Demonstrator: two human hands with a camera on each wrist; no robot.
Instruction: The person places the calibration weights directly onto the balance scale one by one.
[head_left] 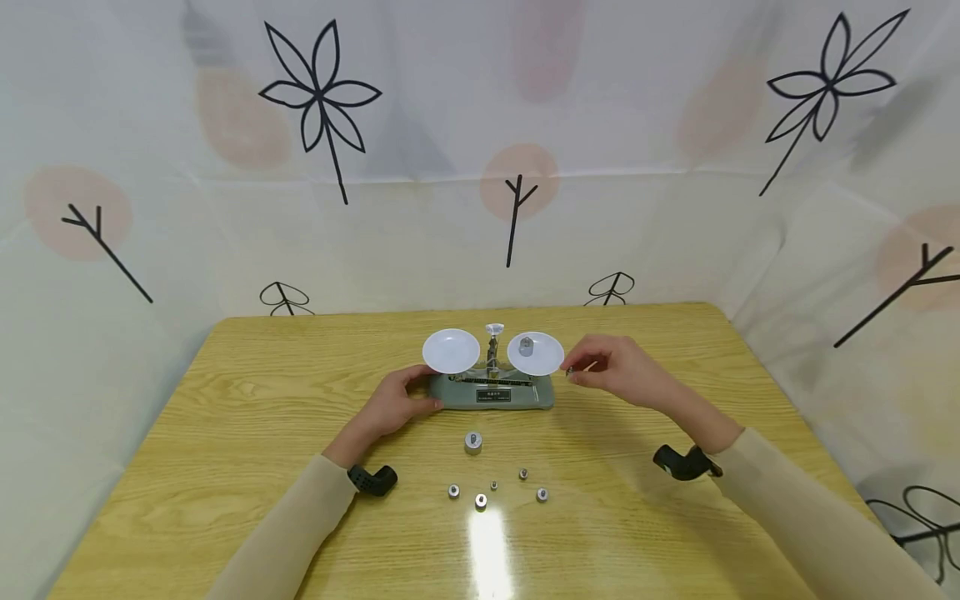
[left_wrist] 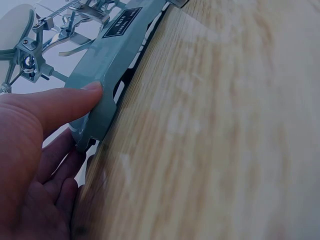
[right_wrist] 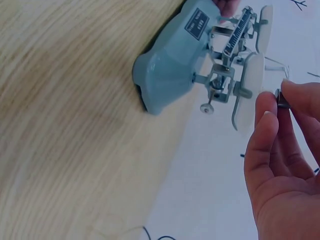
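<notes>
Shiny cylindrical metal weights (head_left: 481,502) lie on the wood-grained counter (head_left: 225,500); beyond them stands the smooth grey-green balance scale (head_left: 455,397), long axis left to right, nameplate (head_left: 493,397) facing the person. The left hand (head_left: 397,403) grips its left end; the right hand (head_left: 621,371), fingertips nearly together, pinches a small weight (right_wrist: 282,99) beside the round white right pan (head_left: 550,355).

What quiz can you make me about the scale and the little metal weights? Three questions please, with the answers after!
1. What does the left hand grip? A, a pan; B, the scale's base; C, a cup.
2. True or false: the right hand pinches a small weight.
3. How many weights sit on the table in front of the scale?

Key: 1, B. 2, true. 3, six.
</notes>
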